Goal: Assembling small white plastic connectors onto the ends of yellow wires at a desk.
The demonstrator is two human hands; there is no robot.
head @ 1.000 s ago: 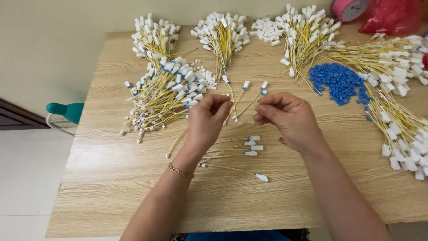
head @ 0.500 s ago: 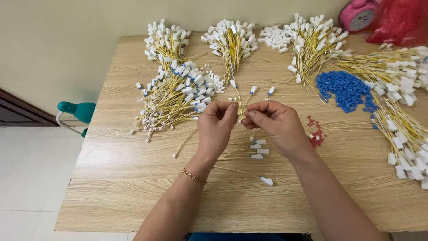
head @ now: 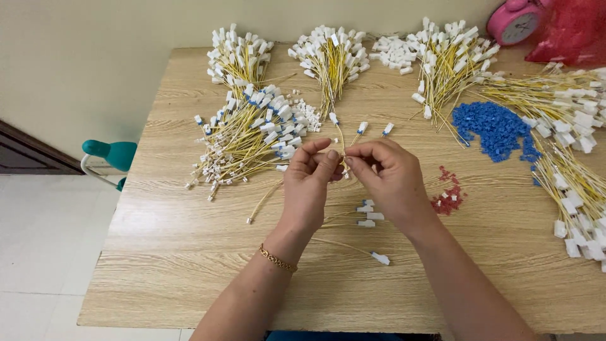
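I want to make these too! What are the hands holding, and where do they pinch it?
The left hand and right hand pinch a few thin yellow wires mid-length between fingertips; the wires' white plugs fan out above.

1. A pink alarm clock (head: 516,22) stands at the table's (head: 189,265) far right corner, just beside a red plastic bag (head: 571,31).
2. A heap of small blue plastic pieces (head: 495,129) lies right of the table's middle.
3. A smaller scatter of red plastic pieces (head: 448,196) lies nearer the front edge than the blue heap.
4. A teal chair (head: 110,155) shows past the table's left edge, on the pale tiled floor (head: 44,252).
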